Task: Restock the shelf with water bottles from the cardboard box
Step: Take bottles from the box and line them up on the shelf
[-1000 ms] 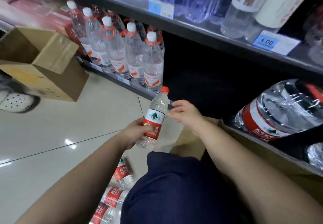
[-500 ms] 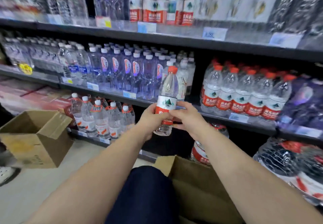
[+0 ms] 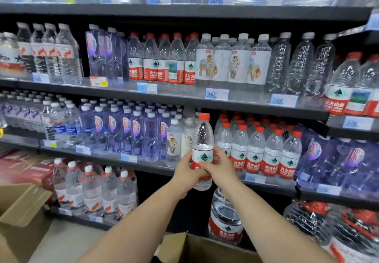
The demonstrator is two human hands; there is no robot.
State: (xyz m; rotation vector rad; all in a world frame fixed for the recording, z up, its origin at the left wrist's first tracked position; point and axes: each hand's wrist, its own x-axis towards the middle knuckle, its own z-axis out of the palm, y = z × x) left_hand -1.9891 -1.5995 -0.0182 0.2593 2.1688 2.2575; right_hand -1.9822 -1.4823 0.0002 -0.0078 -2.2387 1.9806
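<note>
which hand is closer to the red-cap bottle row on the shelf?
Right. The right hand grips the held bottle on the side facing the red-cap row, next to its leftmost bottle. The left hand grips the far side.

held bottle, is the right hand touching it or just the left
Touching. Head view: the right hand curls its fingers over the held bottle, opposite the left hand.

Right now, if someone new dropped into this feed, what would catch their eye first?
The red-capped water bottle, held upright at centre and gripped by both the left hand and the right hand in front of the shelf. Just right of it stands a row of matching bottles, and an open cardboard box sits at the bottom edge.
</note>
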